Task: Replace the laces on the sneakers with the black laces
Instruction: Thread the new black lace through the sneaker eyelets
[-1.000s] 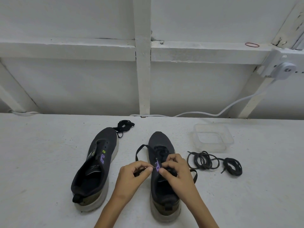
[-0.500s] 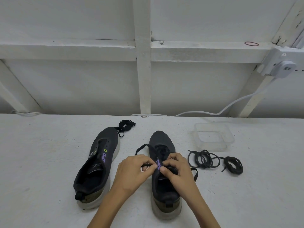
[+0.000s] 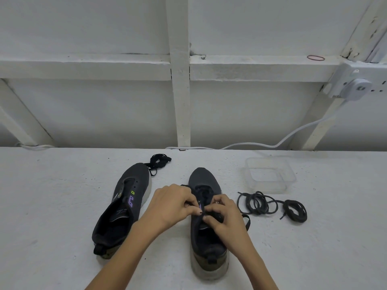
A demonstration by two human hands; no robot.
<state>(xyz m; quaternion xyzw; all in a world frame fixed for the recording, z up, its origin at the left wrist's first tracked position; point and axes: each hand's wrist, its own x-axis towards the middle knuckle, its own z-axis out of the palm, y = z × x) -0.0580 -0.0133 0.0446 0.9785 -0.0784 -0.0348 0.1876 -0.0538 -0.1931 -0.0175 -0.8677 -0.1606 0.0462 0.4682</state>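
- So, your left hand [image 3: 173, 204] and right hand [image 3: 224, 216] meet over the sneaker [image 3: 204, 178] in front of you. Their fingers are curled and pinch its black lace [image 3: 248, 219] at the eyelets.
- A loop of that lace shows just right of your right hand.
- The second sneaker [image 3: 129, 197] lies apart, to the left.
- The coiled black laces [image 3: 257, 203] lie to the right, near a clear tub [image 3: 270, 174].
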